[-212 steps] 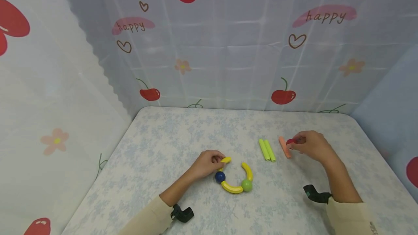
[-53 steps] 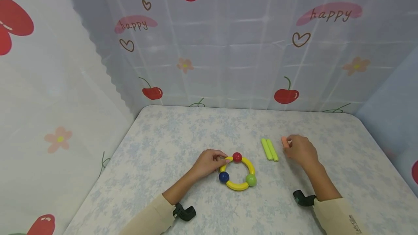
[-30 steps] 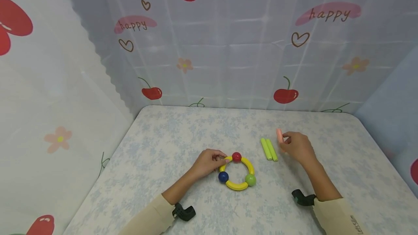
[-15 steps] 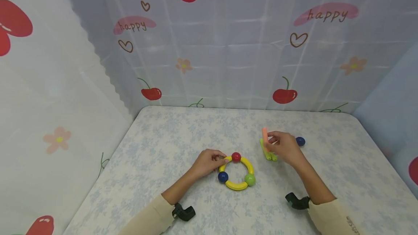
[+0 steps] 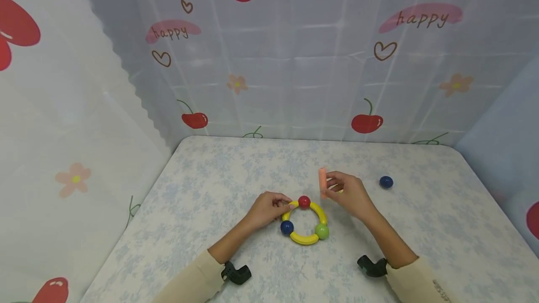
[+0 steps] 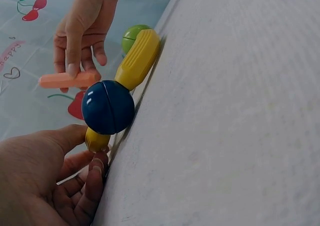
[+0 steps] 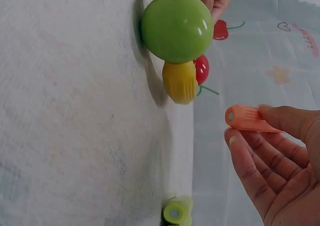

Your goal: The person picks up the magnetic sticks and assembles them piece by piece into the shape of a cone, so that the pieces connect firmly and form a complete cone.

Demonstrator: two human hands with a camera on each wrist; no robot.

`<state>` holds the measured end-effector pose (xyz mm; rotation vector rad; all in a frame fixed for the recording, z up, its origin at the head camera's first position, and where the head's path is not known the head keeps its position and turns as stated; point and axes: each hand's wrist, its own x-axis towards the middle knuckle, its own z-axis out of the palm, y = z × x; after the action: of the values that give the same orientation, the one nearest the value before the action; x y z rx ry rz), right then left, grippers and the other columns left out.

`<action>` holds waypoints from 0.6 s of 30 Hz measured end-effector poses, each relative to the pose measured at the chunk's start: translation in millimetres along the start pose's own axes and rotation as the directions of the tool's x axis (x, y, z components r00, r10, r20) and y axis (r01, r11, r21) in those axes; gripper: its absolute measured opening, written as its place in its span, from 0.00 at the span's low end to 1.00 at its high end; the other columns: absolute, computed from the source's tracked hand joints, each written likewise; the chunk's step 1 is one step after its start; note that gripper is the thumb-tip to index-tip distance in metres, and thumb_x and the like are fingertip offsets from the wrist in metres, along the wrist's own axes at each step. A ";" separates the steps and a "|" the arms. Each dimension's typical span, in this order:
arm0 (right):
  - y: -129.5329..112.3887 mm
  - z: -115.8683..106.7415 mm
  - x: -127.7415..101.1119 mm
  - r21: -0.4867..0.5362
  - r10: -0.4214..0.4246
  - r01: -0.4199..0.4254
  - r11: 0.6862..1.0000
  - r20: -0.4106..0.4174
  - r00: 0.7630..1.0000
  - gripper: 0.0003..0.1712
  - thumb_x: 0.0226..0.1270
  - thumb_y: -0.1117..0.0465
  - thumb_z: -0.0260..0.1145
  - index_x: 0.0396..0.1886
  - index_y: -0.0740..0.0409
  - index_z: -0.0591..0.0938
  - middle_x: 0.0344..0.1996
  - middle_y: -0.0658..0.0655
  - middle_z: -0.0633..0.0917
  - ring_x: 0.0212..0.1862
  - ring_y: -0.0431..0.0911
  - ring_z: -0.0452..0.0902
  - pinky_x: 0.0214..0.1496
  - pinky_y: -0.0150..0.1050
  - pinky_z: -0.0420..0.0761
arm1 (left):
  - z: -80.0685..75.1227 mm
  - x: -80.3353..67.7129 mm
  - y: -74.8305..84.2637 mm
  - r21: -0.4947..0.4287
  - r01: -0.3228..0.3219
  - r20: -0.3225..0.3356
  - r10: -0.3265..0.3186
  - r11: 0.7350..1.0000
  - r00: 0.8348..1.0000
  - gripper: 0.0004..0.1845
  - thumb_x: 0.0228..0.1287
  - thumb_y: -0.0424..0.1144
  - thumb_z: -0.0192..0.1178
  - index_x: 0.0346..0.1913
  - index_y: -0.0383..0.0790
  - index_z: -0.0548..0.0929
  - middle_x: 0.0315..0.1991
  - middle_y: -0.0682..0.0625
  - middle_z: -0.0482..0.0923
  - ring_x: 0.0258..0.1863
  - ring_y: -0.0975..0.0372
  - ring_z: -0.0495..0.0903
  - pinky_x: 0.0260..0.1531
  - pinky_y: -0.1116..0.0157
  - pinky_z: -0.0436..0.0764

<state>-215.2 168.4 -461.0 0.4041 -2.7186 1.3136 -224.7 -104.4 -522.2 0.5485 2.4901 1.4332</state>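
A ring of yellow curved rods (image 5: 304,239) joined by a red ball (image 5: 304,202), a blue ball (image 5: 287,227) and a green ball (image 5: 322,231) lies on the table. My left hand (image 5: 263,211) pinches the ring's upper-left yellow rod between thumb and fingers. Upright in my right hand (image 5: 351,195) is an orange rod (image 5: 323,183), pinched by thumb and fingertips just above and right of the red ball. A round silvery disc shows in that orange rod's end (image 7: 230,116) in the right wrist view.
A loose blue ball (image 5: 386,182) lies right of my right hand. Light green rods (image 7: 175,213) show at the bottom of the right wrist view; my right hand mostly hides them from the head camera. Printed curtains stand behind the table (image 5: 236,167) and at its sides.
The red ball went from my right hand into the ring's gap. My right hand then picked up the orange rod and carried it left past the green rods, uncovering the loose blue ball.
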 end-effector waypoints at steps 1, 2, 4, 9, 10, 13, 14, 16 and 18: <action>-1.3 2.1 -0.2 0.013 -0.004 0.004 1.000 0.001 1.000 0.24 0.61 0.67 0.76 0.57 0.66 0.83 0.40 0.60 0.88 0.38 0.50 0.86 0.37 0.40 0.87 | 0.0 0.2 -0.1 0.000 -0.005 0.000 0.005 1.000 1.000 0.14 0.68 0.49 0.68 0.48 0.43 0.90 0.24 0.56 0.82 0.18 0.64 0.77 0.20 0.67 0.79; -2.3 3.9 -0.5 0.027 -0.008 0.008 1.000 0.003 1.000 0.23 0.61 0.67 0.76 0.56 0.66 0.83 0.41 0.60 0.88 0.39 0.51 0.86 0.39 0.40 0.87 | 0.0 0.2 0.0 0.000 -0.010 0.000 0.010 1.000 1.000 0.14 0.68 0.49 0.68 0.48 0.43 0.90 0.24 0.56 0.82 0.18 0.64 0.78 0.19 0.67 0.80; -3.8 7.6 -1.0 0.050 -0.018 0.017 0.999 0.009 1.000 0.21 0.61 0.67 0.76 0.54 0.64 0.84 0.41 0.59 0.88 0.40 0.51 0.87 0.41 0.40 0.87 | 0.2 0.4 -0.5 0.003 -0.018 -0.002 0.018 1.000 1.000 0.15 0.68 0.49 0.68 0.48 0.43 0.90 0.23 0.56 0.82 0.18 0.64 0.78 0.19 0.66 0.80; -6.3 14.9 -1.7 0.101 -0.075 0.072 0.992 0.023 0.997 0.17 0.61 0.71 0.75 0.50 0.62 0.85 0.41 0.58 0.89 0.42 0.50 0.87 0.44 0.41 0.87 | -0.3 0.2 0.2 0.015 -0.032 -0.006 0.032 0.999 0.999 0.16 0.68 0.50 0.68 0.48 0.43 0.91 0.23 0.57 0.83 0.18 0.63 0.79 0.19 0.65 0.80; -6.7 15.9 -1.7 0.105 -0.089 0.086 0.991 0.023 0.996 0.17 0.60 0.71 0.75 0.50 0.61 0.85 0.41 0.57 0.89 0.42 0.50 0.88 0.45 0.41 0.87 | -0.3 0.3 0.4 0.020 -0.032 -0.005 0.032 0.999 0.999 0.16 0.68 0.51 0.68 0.48 0.43 0.91 0.23 0.57 0.83 0.18 0.63 0.79 0.19 0.66 0.80; -7.6 18.6 -2.2 0.109 -0.118 0.115 0.987 0.023 0.993 0.17 0.60 0.72 0.76 0.49 0.60 0.85 0.41 0.56 0.89 0.42 0.50 0.88 0.45 0.42 0.87 | -0.6 0.6 1.6 0.039 -0.032 0.003 0.032 0.999 0.999 0.17 0.68 0.53 0.68 0.49 0.44 0.91 0.24 0.59 0.83 0.18 0.63 0.79 0.19 0.66 0.79; -8.0 19.2 -2.4 0.108 -0.123 0.120 0.987 0.021 0.992 0.17 0.59 0.71 0.76 0.48 0.60 0.85 0.41 0.55 0.89 0.42 0.49 0.88 0.45 0.42 0.87 | -0.5 0.9 1.6 0.046 -0.034 0.007 0.033 0.998 0.999 0.17 0.68 0.53 0.68 0.49 0.44 0.91 0.24 0.59 0.83 0.18 0.64 0.79 0.19 0.66 0.79; -8.2 20.4 -2.7 0.103 -0.129 0.127 0.987 0.019 0.991 0.17 0.59 0.71 0.76 0.48 0.59 0.85 0.40 0.54 0.89 0.41 0.49 0.88 0.45 0.42 0.87 | -0.4 1.2 1.6 0.065 -0.038 0.013 0.038 0.997 0.999 0.17 0.68 0.53 0.67 0.49 0.45 0.91 0.24 0.60 0.83 0.18 0.64 0.79 0.19 0.67 0.79; -8.0 21.4 -3.1 0.104 -0.135 0.133 0.986 0.019 0.991 0.17 0.59 0.71 0.76 0.48 0.59 0.85 0.40 0.54 0.90 0.41 0.49 0.88 0.45 0.42 0.87 | -0.3 1.4 1.5 0.083 -0.046 0.017 0.045 0.995 0.999 0.17 0.68 0.53 0.67 0.49 0.45 0.91 0.24 0.61 0.83 0.18 0.65 0.79 0.19 0.68 0.78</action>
<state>-209.4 147.5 -468.9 0.6063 -2.5997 1.4245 -225.7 -103.4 -520.8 0.6336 2.5513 1.3405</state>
